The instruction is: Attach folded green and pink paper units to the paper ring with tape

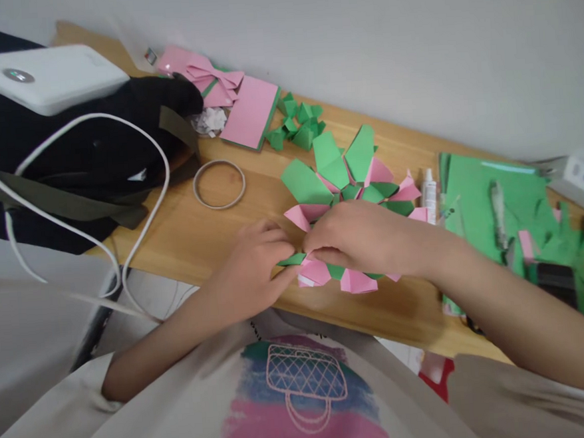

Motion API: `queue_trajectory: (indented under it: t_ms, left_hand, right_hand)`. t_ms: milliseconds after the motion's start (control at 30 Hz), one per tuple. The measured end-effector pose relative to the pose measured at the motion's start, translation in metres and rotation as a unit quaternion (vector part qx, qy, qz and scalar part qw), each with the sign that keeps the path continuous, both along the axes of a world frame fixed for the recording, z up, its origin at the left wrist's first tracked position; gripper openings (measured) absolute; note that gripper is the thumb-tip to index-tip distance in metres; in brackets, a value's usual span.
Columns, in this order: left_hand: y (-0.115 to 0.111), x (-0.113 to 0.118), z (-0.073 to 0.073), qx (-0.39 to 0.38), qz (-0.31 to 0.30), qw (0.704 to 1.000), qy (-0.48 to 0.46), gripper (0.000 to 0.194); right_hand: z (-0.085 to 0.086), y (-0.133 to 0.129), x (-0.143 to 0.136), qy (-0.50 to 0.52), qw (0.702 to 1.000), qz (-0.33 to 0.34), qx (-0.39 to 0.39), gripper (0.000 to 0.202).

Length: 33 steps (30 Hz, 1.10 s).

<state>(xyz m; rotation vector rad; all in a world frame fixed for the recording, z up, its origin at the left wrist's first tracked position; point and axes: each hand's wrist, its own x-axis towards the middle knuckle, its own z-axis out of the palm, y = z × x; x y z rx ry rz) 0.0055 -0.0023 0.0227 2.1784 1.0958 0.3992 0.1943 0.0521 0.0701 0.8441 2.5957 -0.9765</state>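
Note:
A paper flower [332, 169] with broad green petals and folded pink ones lies near the middle of the desk, by its front edge. With thumb and fingers my left hand [255, 269] pinches a green paper petal [291, 260] on its near left side. Over the flower's near half bends my right hand [358, 238], its fingers closed on the paper at the base of that same petal. This hand covers part of the centre and several petals. Pink folded tips [359, 280] stick out below it.
Small green folded pieces [298, 122], a pink sheet [251, 112] and a tape ring [219, 184] lie behind. To the right are a glue tube [428, 189], green sheets [495, 198] and a cutter [498, 214]. A black bag [91, 146] carries a white power bank [47, 77] with a looping cable.

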Motion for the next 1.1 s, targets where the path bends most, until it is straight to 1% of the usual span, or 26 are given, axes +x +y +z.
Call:
queue_trajectory:
  t_ms: [133,233,333,467,567,733,800,867,967,1033,1100]
  left_hand:
    - [-0.001,0.001,-0.005,0.001,0.005,1.000,-0.026,0.018]
    - [-0.001,0.001,-0.008,-0.008,0.008,0.998,-0.055,0.011]
    - [0.000,0.002,-0.008,-0.029,0.006,0.997,-0.071,0.005]
    - [0.002,0.005,-0.005,-0.084,-0.016,0.990,-0.111,0.002]
    - [0.002,0.007,-0.003,-0.116,-0.025,0.985,-0.129,0.006]
    - [-0.001,0.010,-0.002,-0.142,-0.014,0.981,-0.132,0.015]
    - [-0.002,0.011,-0.002,-0.146,-0.019,0.976,-0.161,0.018]
    - [-0.001,0.011,-0.003,-0.150,-0.039,0.967,-0.201,0.022]
    - [0.000,0.012,-0.006,-0.155,-0.058,0.956,-0.241,0.029]
    - [0.000,0.012,-0.010,-0.158,-0.041,0.954,-0.253,0.025]
    - [-0.001,0.012,-0.015,-0.161,-0.017,0.952,-0.261,0.016]
  right_hand:
    - [-0.002,-0.003,0.000,0.009,1.000,-0.003,0.006,0.029]
    - [-0.004,-0.004,0.001,0.021,1.000,0.002,0.004,0.027]
    - [-0.007,-0.004,0.004,0.055,0.998,0.009,-0.022,0.025]
    - [-0.009,-0.006,0.010,0.110,0.992,0.025,-0.063,0.024]
    - [-0.007,-0.010,0.013,0.115,0.989,0.017,-0.086,0.022]
    - [-0.004,-0.015,0.015,0.105,0.990,0.003,-0.095,0.022]
    - [-0.003,-0.015,0.017,0.101,0.989,0.001,-0.104,0.022]
    - [-0.002,-0.015,0.018,0.099,0.987,-0.002,-0.123,0.021]
    - [-0.004,-0.015,0.022,0.109,0.983,-0.008,-0.148,0.017]
    - [-0.006,-0.015,0.024,0.117,0.980,-0.009,-0.159,0.016]
    - [-0.008,-0.015,0.026,0.122,0.979,-0.008,-0.165,0.018]
